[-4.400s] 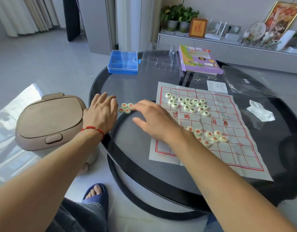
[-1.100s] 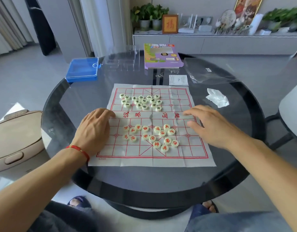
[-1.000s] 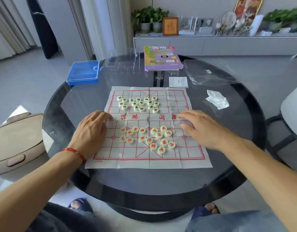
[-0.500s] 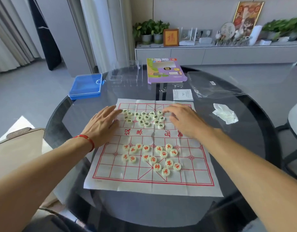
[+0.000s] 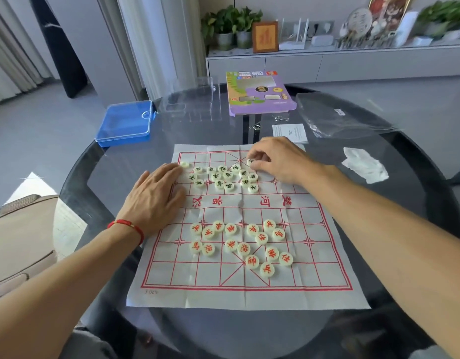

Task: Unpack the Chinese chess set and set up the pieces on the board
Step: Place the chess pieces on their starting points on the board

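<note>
A white cloth chess board [image 5: 301, 255] with red grid lines lies flat on the round glass table [image 5: 405, 193]. A cluster of green-lettered pieces [image 5: 225, 177] sits on its far half; a cluster of red-lettered pieces [image 5: 239, 242] sits on its near half. My left hand [image 5: 156, 195] lies flat at the board's left edge, its fingertips touching a lone pale piece [image 5: 184, 164] near the far left corner. My right hand [image 5: 275, 159] pinches one green-lettered piece [image 5: 250, 161] at the far middle of the board.
Behind the board stand a blue plastic case [image 5: 125, 123], a clear plastic tray [image 5: 192, 99], the purple set box [image 5: 260, 93], a small leaflet [image 5: 289, 133], a clear bag [image 5: 337, 115] and crumpled white wrapping [image 5: 363, 164]. A beige stool [image 5: 19, 242] stands left of the table.
Both hands moved from the board's middle sides up to the green cluster. My left fingertips slid one piece out to the far left; my right fingers closed on a green piece.
</note>
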Demonstrator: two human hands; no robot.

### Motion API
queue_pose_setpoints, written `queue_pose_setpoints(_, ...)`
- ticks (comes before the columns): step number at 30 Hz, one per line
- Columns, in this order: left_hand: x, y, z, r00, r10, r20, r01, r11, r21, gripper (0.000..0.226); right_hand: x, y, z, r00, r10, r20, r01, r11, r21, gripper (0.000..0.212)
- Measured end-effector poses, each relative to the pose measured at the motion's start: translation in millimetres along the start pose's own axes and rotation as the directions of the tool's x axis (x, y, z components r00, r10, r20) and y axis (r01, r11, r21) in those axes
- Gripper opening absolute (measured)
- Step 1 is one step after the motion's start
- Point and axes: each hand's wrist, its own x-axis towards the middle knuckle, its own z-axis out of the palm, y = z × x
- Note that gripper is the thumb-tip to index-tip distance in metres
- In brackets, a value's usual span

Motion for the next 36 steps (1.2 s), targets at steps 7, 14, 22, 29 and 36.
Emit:
queue_pose_setpoints(7,0.0,5.8,-6.6,0.997,-0.078,-0.005,0.077,0.991,-0.108,0.056,-14.1,39.3,-26.7,0.945,0.202,-0.258,-0.207,0.978,0.007,0.013)
queue_pose_setpoints(14,31.2,11.1,-11.8,0.981,-0.185,-0.06,0.178,0.978,-0.111,0.045,-16.1,54.7,-20.7,0.937,0.246,-0.25,-0.25,0.968,0.014,0.02)
queue_pose_setpoints(22,47.6,17.1,-11.1,0.975,-0.112,-0.19,0.122,0.992,0.041,0.03,-10.1,60.7,-12.4,0.956,0.229,-0.183,-0.236,0.972,-0.018,0.033)
queue_pose_setpoints(29,54.9,16.0,-4.7,0.934,-0.197,-0.299,0.185,0.98,-0.069,0.02,-11.4,60.8,-10.9,0.952,0.237,-0.193,-0.243,0.97,-0.011,0.022)
queue_pose_setpoints(36,58.6,11.9,0.0,0.908,-0.338,-0.246,0.277,0.927,-0.254,0.023,-14.4,58.7,-10.8,0.948,0.244,-0.203,-0.248,0.969,0.002,0.02)
